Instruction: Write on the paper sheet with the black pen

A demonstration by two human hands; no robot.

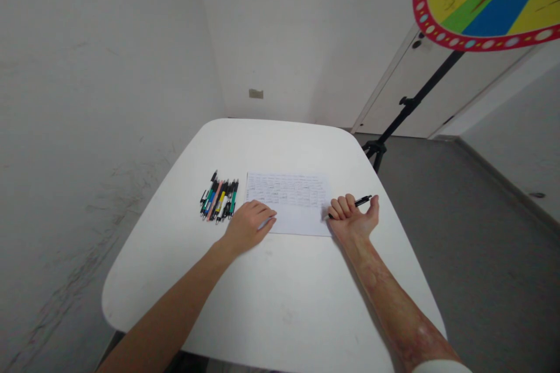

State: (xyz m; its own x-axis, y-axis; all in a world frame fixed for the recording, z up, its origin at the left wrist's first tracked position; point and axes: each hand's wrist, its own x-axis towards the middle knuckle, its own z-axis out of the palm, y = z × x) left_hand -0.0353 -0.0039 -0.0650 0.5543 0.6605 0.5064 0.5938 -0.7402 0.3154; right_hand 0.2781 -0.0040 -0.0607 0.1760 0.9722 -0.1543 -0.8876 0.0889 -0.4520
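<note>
A white sheet of paper [301, 218] lies on the table, its upper half covered with rows of dark handwriting too small to read. My left hand [248, 222] rests palm down over the sheet's lower left edge, fingers stretched out and thumb a little apart, holding nothing. At the right edge of the paper, my right hand [352, 218] is turned palm up. Its fingers curl around a black pen [363, 200], while the thumb points away. Just left of the sheet is a cluster of pens [221, 198] in several colours, close to my left hand.
The white table [280, 291] has rounded corners. Scuffed walls [109, 99] rise at the left and behind it. At right, a black tripod stand [409, 106] carries a colourful prize wheel [485, 0] above grey floor. A door [406, 93] is behind the stand.
</note>
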